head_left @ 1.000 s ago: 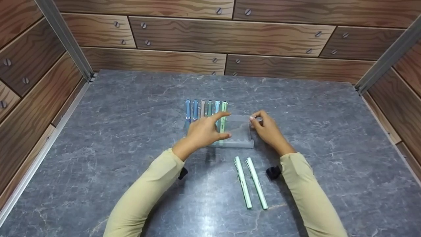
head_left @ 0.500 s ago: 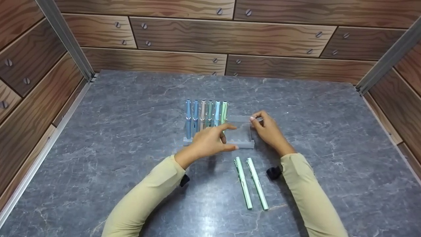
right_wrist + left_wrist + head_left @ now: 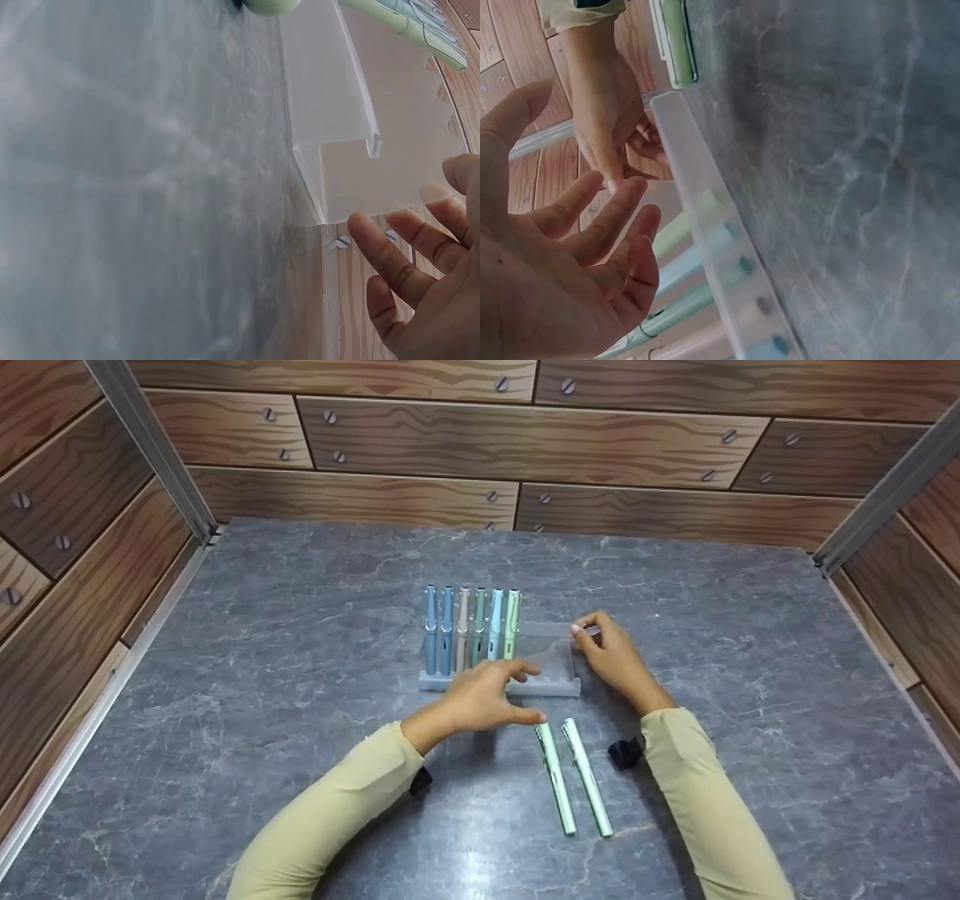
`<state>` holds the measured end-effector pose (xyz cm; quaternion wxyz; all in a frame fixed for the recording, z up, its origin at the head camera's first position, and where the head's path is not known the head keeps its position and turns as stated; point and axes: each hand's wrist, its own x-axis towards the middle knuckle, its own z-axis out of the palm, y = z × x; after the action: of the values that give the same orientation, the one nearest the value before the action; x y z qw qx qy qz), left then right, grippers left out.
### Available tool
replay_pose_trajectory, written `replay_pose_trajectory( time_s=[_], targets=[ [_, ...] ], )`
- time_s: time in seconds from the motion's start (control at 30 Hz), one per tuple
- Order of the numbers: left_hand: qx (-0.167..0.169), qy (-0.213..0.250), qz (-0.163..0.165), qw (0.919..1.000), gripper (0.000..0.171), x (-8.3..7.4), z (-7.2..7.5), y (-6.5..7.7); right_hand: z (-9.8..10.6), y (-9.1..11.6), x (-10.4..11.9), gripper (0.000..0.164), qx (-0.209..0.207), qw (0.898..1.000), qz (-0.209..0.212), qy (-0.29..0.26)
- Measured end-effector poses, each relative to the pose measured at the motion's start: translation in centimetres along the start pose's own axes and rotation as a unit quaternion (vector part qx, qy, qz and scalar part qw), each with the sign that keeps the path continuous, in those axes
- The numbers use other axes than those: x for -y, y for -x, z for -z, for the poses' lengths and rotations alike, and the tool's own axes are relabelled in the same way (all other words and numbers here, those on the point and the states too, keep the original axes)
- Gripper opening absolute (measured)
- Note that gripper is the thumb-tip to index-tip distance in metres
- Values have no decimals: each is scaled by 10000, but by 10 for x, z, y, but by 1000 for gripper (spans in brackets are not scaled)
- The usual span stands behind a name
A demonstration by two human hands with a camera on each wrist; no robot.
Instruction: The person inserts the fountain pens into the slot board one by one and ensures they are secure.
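Note:
A clear plastic pen stand (image 3: 551,688) holds several pens side by side, in blues, a brownish pink, a dark green, a light blue and a light green (image 3: 512,619). My right hand (image 3: 613,656) pinches the stand's right edge between thumb and fingers; in the right wrist view a fingertip shows through the clear panel (image 3: 375,184). My left hand (image 3: 484,697) hovers before the stand, thumb and fingers spread with nothing between them. Its thumb tip is over or beside the cap end of a pale green pen (image 3: 556,780); contact is unclear. Another pale green pen (image 3: 587,780) lies just right of it.
A grey marbled tabletop (image 3: 300,622) lies under everything. Wood-patterned walls (image 3: 420,442) enclose the back and both sides, with metal posts (image 3: 150,450) at the corners. Dark wrist devices (image 3: 624,753) sit at both cuffs.
My left hand has moved from in front of the light green pen in the stand down toward the loose pens, fingers spread throughout. The right hand stays at the stand's edge.

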<state>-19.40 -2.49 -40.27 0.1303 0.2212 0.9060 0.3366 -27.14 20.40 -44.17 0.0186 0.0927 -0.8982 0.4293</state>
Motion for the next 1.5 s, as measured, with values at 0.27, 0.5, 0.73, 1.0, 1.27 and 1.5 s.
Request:
replay_pose_trajectory(
  time_s=[0.27,0.5,0.73,1.0,1.27,1.5],
  targets=[
    [231,-124,190,9995,74,1,-9,0,-1,2,0,23,-81,9998,160,113],
    [393,-410,141,9983,75,1,-15,1,-2,2,1,22,-56,9999,125,44],
    [467,-888,55,9949,73,1,-21,2,-1,2,0,22,-33,9999,76,-70],
    [533,-1071,148,9927,73,3,-26,1,-1,2,0,22,-39,9999,121,-99],
    [523,-1276,162,9903,75,4,-30,-2,-3,1,-1,20,-162,9997,184,-14],
    [552,-1346,133,9893,71,3,-31,-4,-1,0,0,22,-109,9997,200,80]
  ],
)
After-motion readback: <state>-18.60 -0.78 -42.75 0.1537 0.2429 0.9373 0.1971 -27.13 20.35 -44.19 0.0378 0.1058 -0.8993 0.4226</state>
